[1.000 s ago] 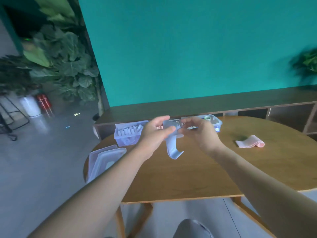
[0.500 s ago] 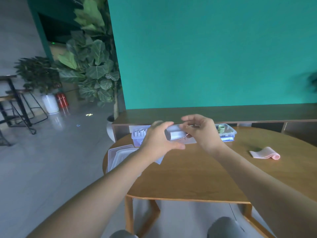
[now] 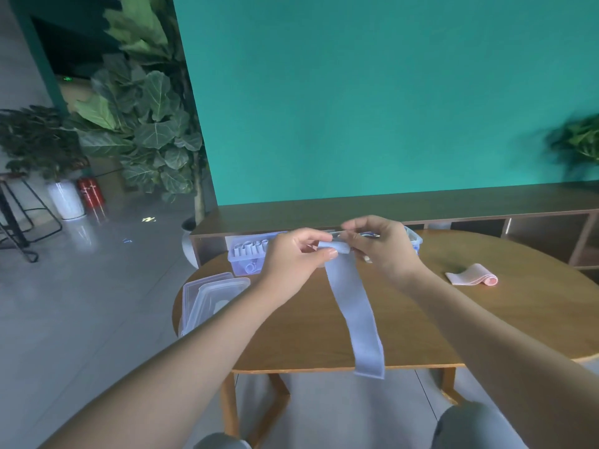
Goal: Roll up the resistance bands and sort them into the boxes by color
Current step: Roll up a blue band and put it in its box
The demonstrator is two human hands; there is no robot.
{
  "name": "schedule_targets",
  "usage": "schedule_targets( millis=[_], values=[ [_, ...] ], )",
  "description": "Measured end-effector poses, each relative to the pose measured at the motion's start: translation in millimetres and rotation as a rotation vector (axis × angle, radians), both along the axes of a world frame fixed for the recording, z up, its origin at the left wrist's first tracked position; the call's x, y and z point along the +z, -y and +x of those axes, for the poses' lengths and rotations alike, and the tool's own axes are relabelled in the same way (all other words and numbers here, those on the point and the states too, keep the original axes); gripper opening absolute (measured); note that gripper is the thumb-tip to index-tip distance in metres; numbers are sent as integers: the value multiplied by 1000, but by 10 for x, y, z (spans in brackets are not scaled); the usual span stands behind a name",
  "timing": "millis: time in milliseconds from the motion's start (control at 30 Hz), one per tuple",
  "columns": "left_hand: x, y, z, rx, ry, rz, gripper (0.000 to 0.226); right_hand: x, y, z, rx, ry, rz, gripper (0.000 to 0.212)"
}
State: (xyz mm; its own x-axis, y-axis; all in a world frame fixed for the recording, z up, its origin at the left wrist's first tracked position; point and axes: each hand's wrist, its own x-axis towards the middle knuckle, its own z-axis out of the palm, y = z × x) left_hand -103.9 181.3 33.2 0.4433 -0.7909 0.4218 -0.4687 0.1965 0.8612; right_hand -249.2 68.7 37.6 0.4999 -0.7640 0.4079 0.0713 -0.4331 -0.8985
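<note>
Two knees show at the bottom edge, nearest the camera, below the near rim of the round wooden worktop (image 3: 324,332). Above that rim hangs the loose tail of a pale blue band (image 3: 355,306), its lower end dangling just past the worktop's edge. Higher up, the band's top end is a small roll held between both hands over the worktop's middle. The left hand (image 3: 291,260) pinches the roll's left side, thumb below and fingers (image 3: 319,236) curled above. The right hand (image 3: 381,247) grips the roll's right end with curled fingers.

To the left of the hands, on the worktop's left edge, lie stacked clear lids (image 3: 210,296). Right of the hands, well apart, a pink band (image 3: 471,278) lies on the worktop, partly rolled at its right end.

Beyond the hands, a clear box (image 3: 246,257) at the worktop's far left holds pale upright rolls. A second clear box (image 3: 413,239) sits mostly hidden behind the right hand; its contents cannot be made out.
</note>
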Motion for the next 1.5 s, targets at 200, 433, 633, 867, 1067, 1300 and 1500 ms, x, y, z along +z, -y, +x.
schedule_targets(
  millis=[200,433,633,867,1067,1300,1500],
  values=[
    [116,68,-163,-45,-42,-8,27,63,-32,-242,86,-49,-53,18],
    [295,-55,-236,-73,-6,-19,27,227,-146,-399,131,-12,-65,14],
    [244,18,-71,-75,20,64,18,181,-6,-353,136,-97,-65,16],
    [-351,502,172,-24,-20,159,16,-339,474,-82,146,-235,2,9],
    [-961,965,343,44,-75,225,20,-938,952,274,126,-450,35,8],
    [-1518,1438,755,110,-152,319,20,-1477,1443,678,114,-459,171,10],
    [-1835,1778,1016,82,-316,336,25,-1824,1793,938,69,-468,179,9]
  ],
)
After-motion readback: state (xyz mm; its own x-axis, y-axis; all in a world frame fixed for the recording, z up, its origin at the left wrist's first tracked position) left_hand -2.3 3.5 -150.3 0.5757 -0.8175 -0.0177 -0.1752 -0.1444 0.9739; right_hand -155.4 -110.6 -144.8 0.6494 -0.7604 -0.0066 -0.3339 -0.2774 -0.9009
